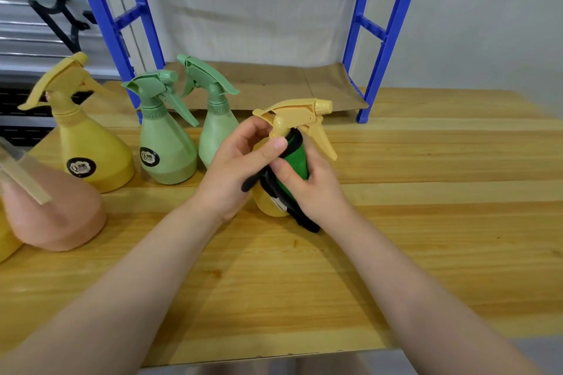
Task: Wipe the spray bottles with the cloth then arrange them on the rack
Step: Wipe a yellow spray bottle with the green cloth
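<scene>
Spray bottle in yellow stands on the wooden table in front of the blue rack, its nozzle pointing right. The left hand has its fingers closed around the bottle's neck, while the right hand presses a green and black cloth against its body. Two green bottles, another yellow bottle and a peach bottle stand to the left.

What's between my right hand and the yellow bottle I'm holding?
In the head view, the green cloth lies between your right hand and the yellow bottle, wrapped around its neck.
</scene>
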Tool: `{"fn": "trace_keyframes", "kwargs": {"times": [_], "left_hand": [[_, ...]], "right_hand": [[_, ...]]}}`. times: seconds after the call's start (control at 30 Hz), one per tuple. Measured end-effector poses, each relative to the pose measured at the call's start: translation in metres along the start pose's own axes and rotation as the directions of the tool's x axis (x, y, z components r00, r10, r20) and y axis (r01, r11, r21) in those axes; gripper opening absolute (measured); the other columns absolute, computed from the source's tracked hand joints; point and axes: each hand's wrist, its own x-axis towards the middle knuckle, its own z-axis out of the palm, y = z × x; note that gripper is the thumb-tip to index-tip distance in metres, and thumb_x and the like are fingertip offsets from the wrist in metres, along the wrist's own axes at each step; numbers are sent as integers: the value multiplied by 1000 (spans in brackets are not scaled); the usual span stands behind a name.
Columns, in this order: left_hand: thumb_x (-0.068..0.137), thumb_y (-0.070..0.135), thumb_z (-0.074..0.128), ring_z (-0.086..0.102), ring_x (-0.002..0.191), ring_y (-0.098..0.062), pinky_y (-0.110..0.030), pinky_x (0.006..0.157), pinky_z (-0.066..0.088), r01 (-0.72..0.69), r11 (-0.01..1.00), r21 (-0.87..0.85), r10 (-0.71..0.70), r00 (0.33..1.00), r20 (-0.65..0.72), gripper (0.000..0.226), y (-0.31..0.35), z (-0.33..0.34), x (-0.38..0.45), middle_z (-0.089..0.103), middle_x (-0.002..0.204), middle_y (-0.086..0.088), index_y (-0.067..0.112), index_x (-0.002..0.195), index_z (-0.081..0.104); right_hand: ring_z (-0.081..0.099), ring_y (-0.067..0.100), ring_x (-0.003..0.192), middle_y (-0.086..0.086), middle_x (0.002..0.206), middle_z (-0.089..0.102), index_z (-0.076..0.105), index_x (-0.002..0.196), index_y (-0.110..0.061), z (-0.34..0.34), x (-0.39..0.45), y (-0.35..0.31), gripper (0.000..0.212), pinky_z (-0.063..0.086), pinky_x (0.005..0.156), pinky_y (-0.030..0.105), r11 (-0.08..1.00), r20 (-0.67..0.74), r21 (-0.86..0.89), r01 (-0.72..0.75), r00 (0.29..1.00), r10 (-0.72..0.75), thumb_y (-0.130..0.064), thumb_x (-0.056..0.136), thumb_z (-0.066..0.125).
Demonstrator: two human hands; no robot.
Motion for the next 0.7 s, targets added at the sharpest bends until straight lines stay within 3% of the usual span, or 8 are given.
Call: {"fn": "trace_keyframes", "kwargs": {"times": [0.1, 0.27, 0.37, 0.53, 0.7], "left_hand": [[81, 18, 70, 56, 93, -23, -30, 79, 52, 15, 1000, 7, -15, 999, -34, 34, 0, 1, 1, 53, 101, -14, -1, 105, 56], [83, 20, 71, 59, 81, -16, -27, 70, 52, 42, 994, 105, -26, 990, -141, 14, 4, 1, 1, 58, 87, -6, 12, 87, 60], [84, 22, 70, 59, 83, -16, -28, 72, 52, 3, 993, 119, 15, 989, -146, 16, 4, 0, -1, 59, 88, -7, 10, 89, 61], [82, 25, 71, 60, 90, -24, -38, 82, 53, -18, 998, 68, 29, 987, -160, 42, 2, 0, -2, 60, 98, -16, -7, 102, 55], [85, 18, 69, 62, 89, -20, -33, 80, 54, -30, 999, 36, 36, 983, -181, 27, 4, 1, -3, 65, 93, -8, -2, 101, 59]], "right_hand": [[60, 0, 102, -33, 102, 61, 47, 116, -50, -2, -4, 1, 34, 48, 86, 20, 999, 37, -37, -7, 999, 9, -39, 89, 63], [55, -3, 117, -34, 115, 58, 38, 121, -66, -4, -8, 2, 49, 45, 99, 21, 994, 128, -105, -30, 991, 43, -49, 84, 65], [50, -4, 124, -34, 124, 53, 30, 122, -75, -5, -8, 3, 56, 41, 105, 23, 990, 160, -139, -30, 986, 52, -55, 81, 63], [46, -8, 127, -44, 124, 48, 29, 124, -75, -9, -9, 1, 58, 38, 105, 16, 991, 223, -126, -40, 972, 68, -50, 84, 63], [47, -14, 121, -48, 119, 49, 33, 116, -80, -17, -7, 2, 65, 38, 99, 10, 991, 280, -113, -78, 954, 107, -34, 87, 68]]}}
